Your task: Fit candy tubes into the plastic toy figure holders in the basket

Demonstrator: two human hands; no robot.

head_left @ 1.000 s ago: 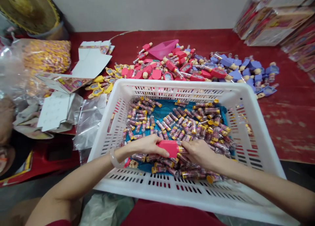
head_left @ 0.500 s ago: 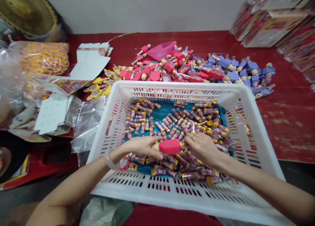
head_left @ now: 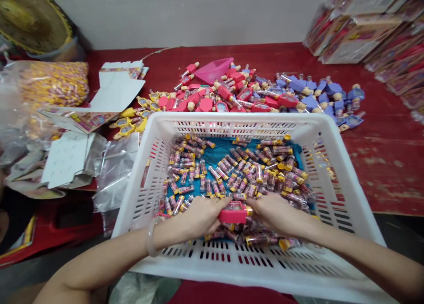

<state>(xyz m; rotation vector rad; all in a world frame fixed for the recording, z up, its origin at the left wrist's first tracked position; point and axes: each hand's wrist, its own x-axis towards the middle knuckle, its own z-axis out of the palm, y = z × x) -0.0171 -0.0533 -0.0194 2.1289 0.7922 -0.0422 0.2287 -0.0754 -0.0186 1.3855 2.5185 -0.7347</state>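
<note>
A bright pink plastic toy piece (head_left: pixel 232 214) is gripped by my left hand (head_left: pixel 201 215), low over a white slotted basket (head_left: pixel 243 116). At its right end sits a small clear tube with a yellow cap (head_left: pixel 249 210). The curled fingers of my right hand (head_left: pixel 276 212) press together at that cap; their tips are partly hidden. Beneath both hands, many small clear tubes with yellow caps (head_left: pixel 259 173) lie loose on a blue sheet (head_left: pixel 217 153) inside the basket.
Behind the basket lie pink toy pieces (head_left: pixel 206 104), purple ones (head_left: pixel 311 101) and yellow ones (head_left: pixel 126 129) on a red table (head_left: pixel 380 171). Flattened cards (head_left: pixel 115 89) and a plastic bag of yellow-capped items (head_left: pixel 54 83) are left. Wrapped packages (head_left: pixel 361 39) stack at right.
The pink piece has turned and come slightly nearer to me, showing its hollow side. My left hand has shifted toward the right hand, and the tube's capped end sits closer to the piece.
</note>
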